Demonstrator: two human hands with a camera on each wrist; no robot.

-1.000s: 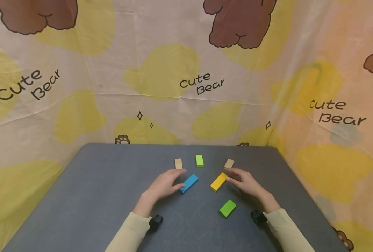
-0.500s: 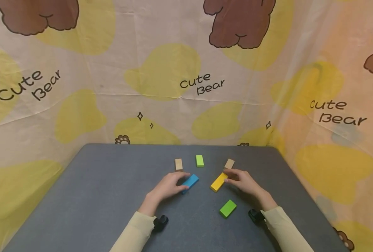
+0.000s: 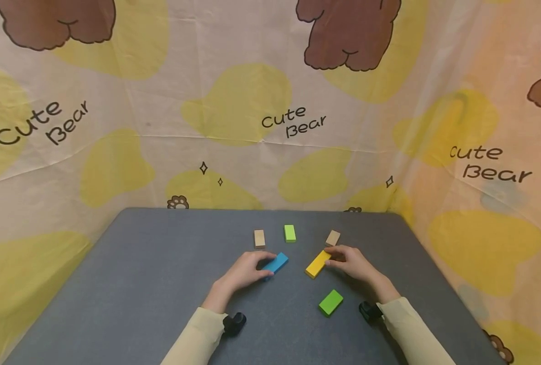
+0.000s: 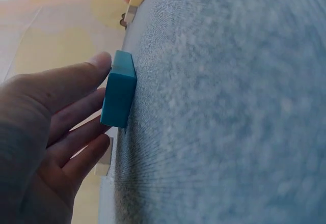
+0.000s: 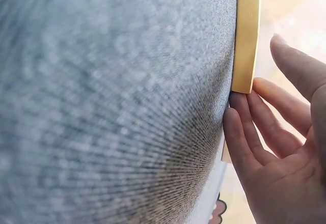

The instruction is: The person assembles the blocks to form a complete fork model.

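Observation:
In the head view, my left hand [image 3: 243,269] lies over the left end of a blue block [image 3: 278,262] on the table. Its thumb [image 4: 97,66] is right at the block's upper edge in the left wrist view, and the other fingertips are partly hidden behind the block. My right hand [image 3: 354,262] is at the far right end of a yellow block [image 3: 316,266]. Seen from the right wrist, relaxed fingers [image 5: 242,137] reach that block's end while the thumb stands apart from it. Both blocks lie flat and slanted.
Behind the hands lie a tan block [image 3: 259,238], a light green block [image 3: 289,233] and another tan block [image 3: 332,238]. A green block [image 3: 331,302] sits nearer, between the forearms. The grey table [image 3: 138,284] meets a bear-print cloth [image 3: 233,111] at its back edge.
My left hand has moved slightly right and nearer over the blue block, uncovering the left tan block. The right hand has shifted only slightly. The blocks keep their places.

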